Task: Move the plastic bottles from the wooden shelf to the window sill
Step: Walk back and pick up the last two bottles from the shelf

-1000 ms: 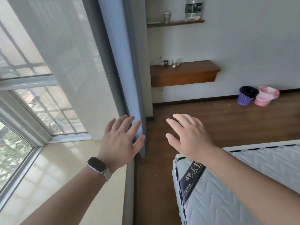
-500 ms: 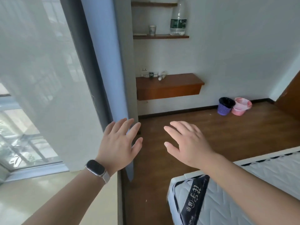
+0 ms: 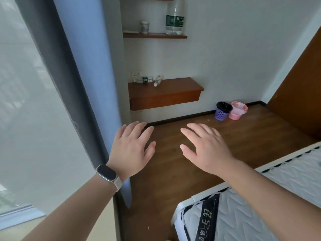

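- Hands empty: left hand [image 3: 132, 150] and right hand [image 3: 205, 147] palm-down, fingers spread, gripping nothing, side by side over the wood floor [image 3: 173, 171].
- Big plastic bottle [image 3: 174, 17] upright on the upper wooden shelf [image 3: 154, 35], well beyond the fingers, cup [image 3: 144, 26] to its left.
- Small bottle [image 3: 143, 79] lying on the lower shelf [image 3: 165, 92], beyond the left fingers.
- Mattress [image 3: 243, 214] under the right forearm.

Big clear bottle [image 3: 175, 16], green label, upright on upper shelf [image 3: 154, 35]; small bottle [image 3: 143, 79] lying on lower shelf [image 3: 165, 92]
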The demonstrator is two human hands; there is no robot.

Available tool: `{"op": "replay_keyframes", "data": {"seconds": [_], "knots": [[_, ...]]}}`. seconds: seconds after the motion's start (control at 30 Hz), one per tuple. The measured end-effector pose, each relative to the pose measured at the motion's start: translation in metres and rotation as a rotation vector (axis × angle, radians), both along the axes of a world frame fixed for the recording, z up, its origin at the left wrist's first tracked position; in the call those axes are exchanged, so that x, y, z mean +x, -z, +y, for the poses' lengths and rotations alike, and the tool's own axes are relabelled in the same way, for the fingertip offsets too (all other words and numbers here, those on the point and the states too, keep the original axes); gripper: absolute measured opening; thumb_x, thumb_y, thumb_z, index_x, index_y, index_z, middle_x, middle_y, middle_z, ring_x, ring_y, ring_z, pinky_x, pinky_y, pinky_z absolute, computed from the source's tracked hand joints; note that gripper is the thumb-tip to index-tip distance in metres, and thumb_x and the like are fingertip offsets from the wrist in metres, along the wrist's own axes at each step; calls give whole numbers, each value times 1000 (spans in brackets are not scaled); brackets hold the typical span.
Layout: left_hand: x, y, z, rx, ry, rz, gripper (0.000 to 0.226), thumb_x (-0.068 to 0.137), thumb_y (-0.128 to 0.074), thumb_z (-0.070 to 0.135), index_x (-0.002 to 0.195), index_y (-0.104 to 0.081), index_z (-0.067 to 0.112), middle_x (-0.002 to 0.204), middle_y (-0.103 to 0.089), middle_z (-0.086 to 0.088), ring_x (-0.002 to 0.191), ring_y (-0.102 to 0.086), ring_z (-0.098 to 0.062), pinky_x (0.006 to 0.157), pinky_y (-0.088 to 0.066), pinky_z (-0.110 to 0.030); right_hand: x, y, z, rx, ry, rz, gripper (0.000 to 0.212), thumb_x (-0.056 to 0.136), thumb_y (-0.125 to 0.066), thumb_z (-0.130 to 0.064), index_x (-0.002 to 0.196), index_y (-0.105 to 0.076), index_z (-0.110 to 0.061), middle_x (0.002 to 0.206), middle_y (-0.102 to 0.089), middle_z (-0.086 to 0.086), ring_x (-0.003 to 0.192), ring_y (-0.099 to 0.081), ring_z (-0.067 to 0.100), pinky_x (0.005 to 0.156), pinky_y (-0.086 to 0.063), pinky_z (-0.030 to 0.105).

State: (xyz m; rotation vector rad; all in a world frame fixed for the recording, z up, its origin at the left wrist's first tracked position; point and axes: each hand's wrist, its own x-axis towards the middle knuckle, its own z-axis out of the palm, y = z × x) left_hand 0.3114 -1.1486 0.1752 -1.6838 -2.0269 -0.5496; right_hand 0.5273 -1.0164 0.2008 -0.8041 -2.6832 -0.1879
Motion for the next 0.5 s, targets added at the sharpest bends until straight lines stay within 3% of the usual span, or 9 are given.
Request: {"op": "replay_keyframes", "data": {"seconds": [0.3,0.5], "knots": [[-38,6,106,-114,-20,28,47,95,-42,43,126,-64,16,128,-65,-10,121,-59,-35,102,-43,-53,-44,29,111,-78,38,26,56,94,-37,-54,136,-55,-22,139,-55,3,129,-49,25,104,-42,46],[-71,1,197,-147,-32,87,47,95,-42,42,123,-66,13,124,-67,-12,113,-62,-38,99,-45,-52,-80,40,197,-102,10,58,53,93,-42,-50,131,-59,-19,133,-59,6,122,-53,29,99,-44,45]]}}
